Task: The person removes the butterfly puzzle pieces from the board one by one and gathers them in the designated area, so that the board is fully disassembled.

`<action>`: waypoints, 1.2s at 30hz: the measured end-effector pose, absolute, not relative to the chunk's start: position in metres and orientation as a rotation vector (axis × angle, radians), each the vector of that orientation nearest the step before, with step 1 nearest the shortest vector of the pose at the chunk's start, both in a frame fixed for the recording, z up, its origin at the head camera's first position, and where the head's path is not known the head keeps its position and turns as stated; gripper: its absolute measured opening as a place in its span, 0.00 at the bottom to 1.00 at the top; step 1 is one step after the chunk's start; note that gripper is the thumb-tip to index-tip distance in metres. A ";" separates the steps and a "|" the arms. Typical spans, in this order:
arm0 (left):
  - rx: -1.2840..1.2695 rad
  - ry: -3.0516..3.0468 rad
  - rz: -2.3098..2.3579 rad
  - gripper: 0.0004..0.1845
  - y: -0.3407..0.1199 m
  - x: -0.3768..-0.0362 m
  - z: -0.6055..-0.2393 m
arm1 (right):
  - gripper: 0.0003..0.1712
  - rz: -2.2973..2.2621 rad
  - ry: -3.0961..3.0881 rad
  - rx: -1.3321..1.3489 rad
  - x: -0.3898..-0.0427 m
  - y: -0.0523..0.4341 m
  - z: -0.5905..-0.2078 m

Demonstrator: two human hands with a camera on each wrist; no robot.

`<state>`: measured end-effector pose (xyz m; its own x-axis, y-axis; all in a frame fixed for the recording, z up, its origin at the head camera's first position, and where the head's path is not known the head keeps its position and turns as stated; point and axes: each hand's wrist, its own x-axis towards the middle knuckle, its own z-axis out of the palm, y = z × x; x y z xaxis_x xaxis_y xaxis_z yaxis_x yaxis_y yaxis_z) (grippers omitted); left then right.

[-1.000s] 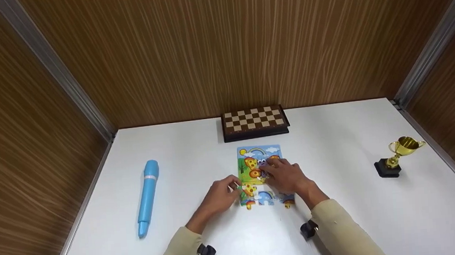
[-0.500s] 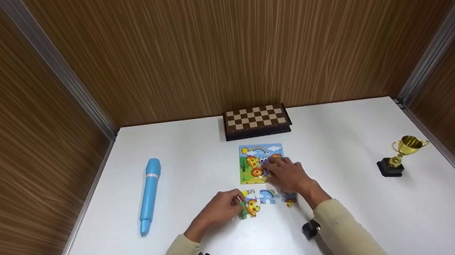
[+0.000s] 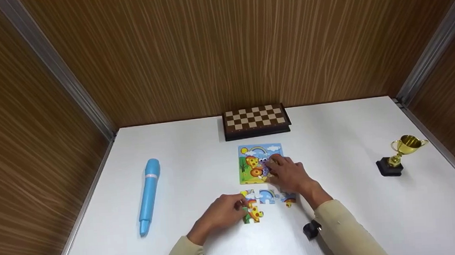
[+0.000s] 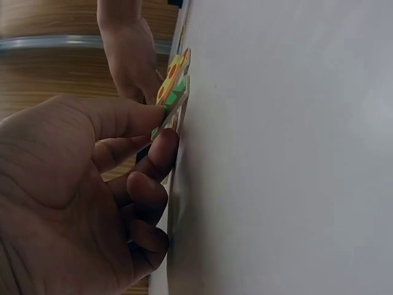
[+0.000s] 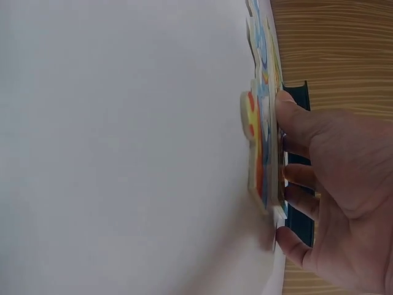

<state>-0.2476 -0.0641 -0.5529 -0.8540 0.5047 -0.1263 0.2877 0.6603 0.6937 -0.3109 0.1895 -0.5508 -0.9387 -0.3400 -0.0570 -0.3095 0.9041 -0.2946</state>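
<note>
Puzzle (image 3: 258,162) pieces are being pulled away one at a time on the white table (image 3: 348,199), just in front of the chessboard (image 3: 256,121). The joined upper block is pinned flat by the right hand (image 3: 289,175), whose fingers (image 5: 295,120) are spread and pressed on its picture side without curling round anything. A loose piece (image 3: 252,213), orange, yellow and green, is pinched at its edge between thumb and fingertips (image 4: 161,142) of the left hand (image 3: 222,214); in the left wrist view it is tilted, with one edge lifted off the table. It lies just below and left of the two other loose pieces (image 3: 275,196), which sit in a row between the block and the person's sleeves.

The step is judged to go best if the block is kept pressed down while the piece is slid or lifted clear, so that neighbouring tabs are not dragged along. A light pinch near the edge should be enough; bending the piece is to be avoided.

No open container is seen. The chessboard looks like a closed case, and whether anything is inside cannot be told. A gold trophy (image 3: 401,154) cup stands well to the right; its inside is not visible. A blue pen (image 3: 149,196) lies well to the left
</note>
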 end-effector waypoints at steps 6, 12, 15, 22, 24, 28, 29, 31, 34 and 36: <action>0.621 2.597 1.050 0.06 -0.067 -0.253 -0.552 | 0.34 -0.505 2.935 -0.454 -0.310 0.193 -0.552; 0.550 2.648 1.113 0.06 -0.061 -0.266 -0.549 | 0.37 -0.497 2.953 -0.426 -0.313 0.196 -0.550; 0.507 2.727 1.087 0.08 -0.054 -0.276 -0.547 | 0.39 -0.500 2.974 -0.399 -0.314 0.197 -0.550; 0.446 2.793 1.019 0.11 -0.044 -0.292 -0.540 | 0.36 -0.547 2.932 -0.401 -0.312 0.200 -0.553; 0.440 2.786 0.989 0.12 -0.042 -0.294 -0.539 | 0.35 -0.579 2.923 -0.396 -0.312 0.200 -0.555; 0.424 2.792 0.945 0.15 -0.037 -0.300 -0.541 | 0.34 -0.619 2.915 -0.387 -0.313 0.203 -0.557; 0.417 2.797 0.933 0.16 -0.036 -0.301 -0.541 | 0.34 -0.626 2.910 -0.380 -0.313 0.204 -0.557; 0.416 2.808 0.914 0.18 -0.034 -0.304 -0.541 | 0.35 -0.625 2.902 -0.379 -0.314 0.205 -0.556; 0.420 2.818 0.886 0.20 -0.031 -0.308 -0.540 | 0.36 -0.629 2.891 -0.368 -0.316 0.207 -0.555; 0.431 2.820 0.871 0.21 -0.028 -0.311 -0.540 | 0.37 -0.637 2.894 -0.354 -0.316 0.208 -0.555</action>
